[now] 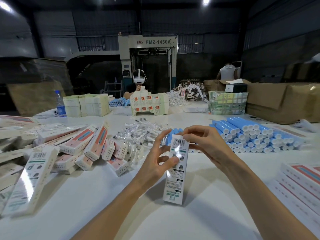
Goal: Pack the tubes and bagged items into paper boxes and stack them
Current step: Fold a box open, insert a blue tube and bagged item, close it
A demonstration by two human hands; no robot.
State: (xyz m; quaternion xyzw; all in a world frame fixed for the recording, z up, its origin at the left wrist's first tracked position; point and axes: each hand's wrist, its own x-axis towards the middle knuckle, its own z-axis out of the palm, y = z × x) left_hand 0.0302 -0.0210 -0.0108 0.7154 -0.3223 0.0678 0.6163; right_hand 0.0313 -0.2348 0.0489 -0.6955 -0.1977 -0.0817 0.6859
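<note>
A long white paper box (176, 177) with a barcode stands tilted above the white table (155, 220), its far end raised. My left hand (155, 160) holds it by the middle, thumb on its face and fingers behind. My right hand (202, 144) pinches the flap at its top end. Behind the hands lies a heap of small clear bagged items (140, 135). To the right sits a stack of blue tubes (251, 135) with white caps. On the left sprawls a loose pile of packed boxes (83, 148).
Flat box blanks lie at the right edge (301, 184). Across the table another person folds a box behind stacks of blanks (86, 104) and printed sheets (149, 104). A water bottle (60, 104) stands at the left, brown cartons (280, 101) at the right.
</note>
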